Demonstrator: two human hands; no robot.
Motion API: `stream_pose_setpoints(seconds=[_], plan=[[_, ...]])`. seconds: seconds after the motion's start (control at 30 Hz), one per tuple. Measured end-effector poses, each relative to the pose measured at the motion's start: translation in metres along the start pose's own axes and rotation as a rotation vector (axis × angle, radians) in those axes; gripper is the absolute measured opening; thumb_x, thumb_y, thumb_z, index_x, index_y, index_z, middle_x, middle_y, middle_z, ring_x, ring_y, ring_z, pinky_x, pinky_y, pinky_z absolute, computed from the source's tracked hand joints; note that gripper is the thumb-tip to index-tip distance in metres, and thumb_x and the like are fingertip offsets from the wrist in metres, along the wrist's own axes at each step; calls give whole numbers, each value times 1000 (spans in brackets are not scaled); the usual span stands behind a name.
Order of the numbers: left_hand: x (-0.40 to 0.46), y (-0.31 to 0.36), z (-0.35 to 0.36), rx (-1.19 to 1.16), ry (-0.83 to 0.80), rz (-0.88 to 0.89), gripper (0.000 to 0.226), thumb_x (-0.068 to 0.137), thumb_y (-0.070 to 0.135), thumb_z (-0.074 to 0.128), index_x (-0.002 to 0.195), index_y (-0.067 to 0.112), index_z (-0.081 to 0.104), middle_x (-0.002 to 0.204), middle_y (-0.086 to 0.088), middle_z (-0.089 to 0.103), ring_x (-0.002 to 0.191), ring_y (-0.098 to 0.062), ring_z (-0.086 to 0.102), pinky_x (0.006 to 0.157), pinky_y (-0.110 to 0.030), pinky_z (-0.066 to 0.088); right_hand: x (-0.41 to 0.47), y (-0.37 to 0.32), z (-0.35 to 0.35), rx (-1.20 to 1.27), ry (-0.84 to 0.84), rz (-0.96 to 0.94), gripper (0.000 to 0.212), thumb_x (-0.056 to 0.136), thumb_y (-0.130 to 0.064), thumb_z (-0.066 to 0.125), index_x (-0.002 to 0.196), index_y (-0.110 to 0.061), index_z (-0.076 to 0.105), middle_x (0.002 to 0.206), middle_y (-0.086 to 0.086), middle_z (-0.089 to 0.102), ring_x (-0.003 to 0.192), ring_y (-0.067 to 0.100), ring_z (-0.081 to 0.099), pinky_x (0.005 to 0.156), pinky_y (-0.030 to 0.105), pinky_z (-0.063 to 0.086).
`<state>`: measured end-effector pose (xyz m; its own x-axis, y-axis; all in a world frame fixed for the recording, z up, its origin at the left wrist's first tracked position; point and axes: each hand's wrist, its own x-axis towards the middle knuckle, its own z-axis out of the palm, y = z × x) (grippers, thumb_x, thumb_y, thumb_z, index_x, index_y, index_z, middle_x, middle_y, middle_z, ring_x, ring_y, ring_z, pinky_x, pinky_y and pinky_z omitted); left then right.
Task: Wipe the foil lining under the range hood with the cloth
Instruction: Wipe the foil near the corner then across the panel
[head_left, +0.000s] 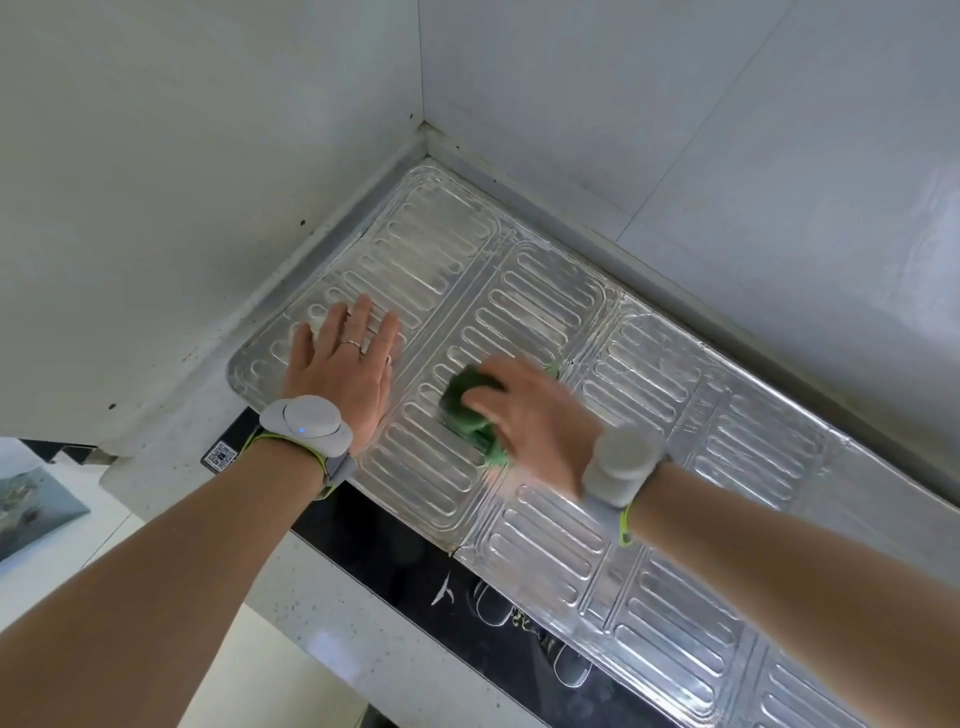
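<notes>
- Right hand (530, 415), blurred, grips the green cloth (470, 410) against the ribbed foil lining (649, 447).
- Left hand (340, 364) lies flat, fingers straight, on the foil near its corner.

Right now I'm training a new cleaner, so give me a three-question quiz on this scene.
1. True or false: the left hand lies flat with straight fingers on the foil lining.
2. What colour is the cloth under the right hand?
3. Which wears a ring? A) left hand B) right hand C) neither

Key: 1 true; 2 green; 3 A
</notes>
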<state>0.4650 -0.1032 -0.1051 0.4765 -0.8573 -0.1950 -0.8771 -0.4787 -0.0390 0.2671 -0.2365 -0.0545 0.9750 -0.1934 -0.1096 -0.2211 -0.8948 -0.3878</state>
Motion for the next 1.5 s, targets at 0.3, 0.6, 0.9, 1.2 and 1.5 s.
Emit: stream_pose_setpoints(seconds=[0.3, 0.6, 0.9, 1.2, 1.5], plan=[[-3, 9, -11, -22, -15, -12, 56, 100, 29, 32, 154, 21, 21, 162, -11, 13, 147, -35, 16, 115, -58, 19, 24, 35, 4, -40, 236, 398, 28, 84, -5, 57, 111, -11, 66, 116, 15, 54, 103, 36, 53, 83, 34, 47], [6, 18, -7, -39, -108, -43, 71, 99, 37, 43, 155, 27, 0, 164, -4, -8, 150, -30, -3, 120, -55, 6, -10, -68, 29, 31, 7, -106, 36, 79, -1, 61, 111, -15, 66, 118, 9, 52, 97, 26, 48, 80, 37, 53], [-4, 37, -20, -12, -43, -9, 77, 95, 13, 44, 156, 24, -2, 164, -7, -5, 150, -31, 0, 120, -54, 8, -26, 65, -23, -100, 268, 436, 28, 85, -8, 64, 113, -9, 66, 119, 14, 57, 104, 36, 54, 83, 36, 47], [-7, 54, -22, -11, -36, 1, 69, 96, 15, 42, 155, 22, 8, 164, -9, 3, 149, -32, 8, 119, -55, 11, -66, -2, 18, 28, 41, 136, 36, 86, -7, 65, 120, -19, 64, 124, 8, 54, 110, 29, 53, 94, 39, 50], [-24, 97, -25, -69, -7, 136, 60, 102, 38, 22, 156, 25, 0, 165, -6, 1, 151, -28, 5, 121, -50, 7, -48, 77, -25, -44, 184, 359, 27, 94, -18, 52, 120, -17, 61, 120, 8, 54, 104, 28, 58, 83, 33, 51]])
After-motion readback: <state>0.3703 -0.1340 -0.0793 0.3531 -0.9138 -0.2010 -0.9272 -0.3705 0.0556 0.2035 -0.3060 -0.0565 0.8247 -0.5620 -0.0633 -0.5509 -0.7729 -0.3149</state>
